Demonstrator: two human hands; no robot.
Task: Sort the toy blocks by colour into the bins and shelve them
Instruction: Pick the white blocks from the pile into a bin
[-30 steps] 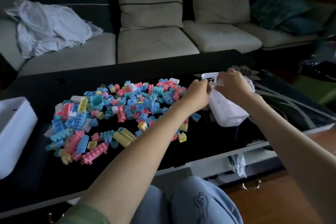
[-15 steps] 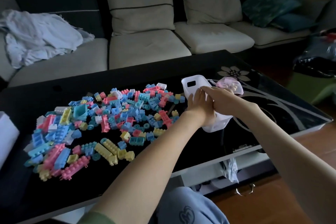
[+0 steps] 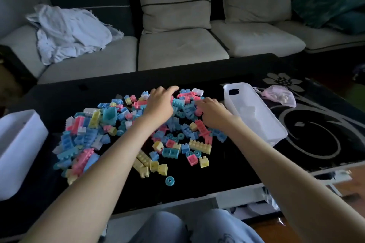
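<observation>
A spread pile of toy blocks (image 3: 92, 134) in blue, pink, yellow and white covers the middle of the black glass table (image 3: 227, 171). A translucent white bin (image 3: 274, 130) lies at the pile's right edge with a few pale blocks inside. Another white bin (image 3: 17, 150) sits at the far left. My left hand (image 3: 160, 104) rests on the far part of the pile, fingers curled over blocks. My right hand (image 3: 212, 112) is down among the blocks beside the right bin. Whether either hand grips a block is hidden.
A small pink mesh bag (image 3: 280, 97) with white pieces lies behind the right bin. A grey sofa (image 3: 181, 49) stands behind the table with a crumpled pale cloth (image 3: 69, 31) on its left seat. My knees are below the table's near edge.
Both hands have let go of the right bin and moved left onto the block pile. The bin now lies flat on the table.
</observation>
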